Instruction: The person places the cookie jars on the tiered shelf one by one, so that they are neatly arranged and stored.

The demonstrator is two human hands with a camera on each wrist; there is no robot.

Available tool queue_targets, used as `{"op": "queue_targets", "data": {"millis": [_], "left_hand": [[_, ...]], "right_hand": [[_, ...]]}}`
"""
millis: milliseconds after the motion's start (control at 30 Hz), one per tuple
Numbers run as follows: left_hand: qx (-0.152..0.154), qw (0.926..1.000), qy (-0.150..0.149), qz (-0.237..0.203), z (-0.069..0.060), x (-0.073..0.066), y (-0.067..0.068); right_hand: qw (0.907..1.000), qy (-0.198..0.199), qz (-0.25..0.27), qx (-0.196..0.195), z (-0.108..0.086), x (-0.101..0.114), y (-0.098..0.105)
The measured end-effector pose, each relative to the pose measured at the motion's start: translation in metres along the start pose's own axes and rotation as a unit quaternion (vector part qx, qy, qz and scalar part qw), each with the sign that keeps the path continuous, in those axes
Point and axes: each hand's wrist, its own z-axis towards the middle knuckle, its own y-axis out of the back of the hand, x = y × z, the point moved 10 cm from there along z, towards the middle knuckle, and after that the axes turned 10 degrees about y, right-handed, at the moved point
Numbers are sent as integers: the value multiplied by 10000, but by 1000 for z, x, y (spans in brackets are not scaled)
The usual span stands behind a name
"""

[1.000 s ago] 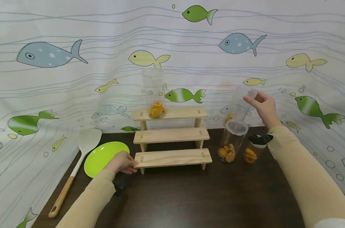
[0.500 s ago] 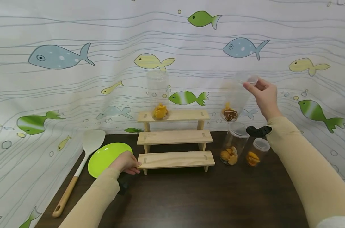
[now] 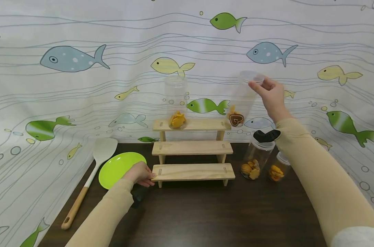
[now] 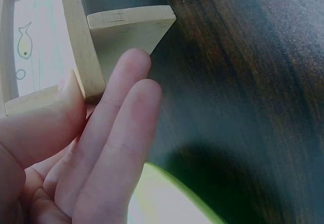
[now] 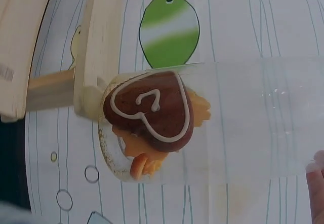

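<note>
My left hand (image 3: 140,174) pinches the left end of the lowest step of a three-tier wooden stand (image 3: 193,172), thumb above and fingers beneath. In the left wrist view two fingers (image 4: 121,133) extend past the step's edge. My right hand (image 3: 272,97) grips a tall clear jar (image 3: 243,91) near its lid. Tilted, this jar hangs in the air by the right end of the top step. A brown heart-shaped cookie (image 5: 157,110) with white icing and some orange pieces (image 5: 144,148) lie at its bottom. Another tall jar (image 3: 176,99) with orange-yellow pieces stands on the top step's left part.
Two lidded clear jars, one taller (image 3: 256,161) and one short (image 3: 279,167), stand on the dark table (image 3: 205,216) right of the stand. A lime-green plate (image 3: 117,168) and a white spatula (image 3: 95,164) with a wooden handle lie to the left. Fish-patterned cloth (image 3: 128,31) hangs behind.
My right hand has raised the jar from behind the other jars and moved it left, toward the top step. My left hand stays on the lowest step. The head view has shifted slightly.
</note>
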Motion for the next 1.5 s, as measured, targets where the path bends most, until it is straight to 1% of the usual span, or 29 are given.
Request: {"op": "queue_targets", "data": {"millis": [233, 433, 600, 867, 1033, 1233, 1400, 1500], "left_hand": [[-37, 10000, 36, -69, 2, 2, 2], [13, 9999, -53, -126, 2, 1, 1], [41, 9999, -15, -129, 3, 5, -2], [-7, 9999, 14, -135, 2, 4, -1], [2, 9999, 37, -152, 3, 5, -1], [19, 9999, 41, -153, 3, 4, -1], [55, 9998, -11, -184, 2, 4, -2], [75, 9997, -40, -208, 1, 4, -2]], "right_hand": [[9993, 45, 325, 186, 6, 4, -37], [9985, 63, 362, 402, 8, 7, -63], [9980, 96, 342, 532, 7, 6, -78], [9975, 125, 258, 650, 7, 3, -90], [9974, -6, 236, 687, 7, -2, -94], [9972, 39, 123, 740, 8, -2, -98], [9968, 52, -44, 793, 9, -2, -101], [9964, 31, 0, 848, 10, -4, -103]]}}
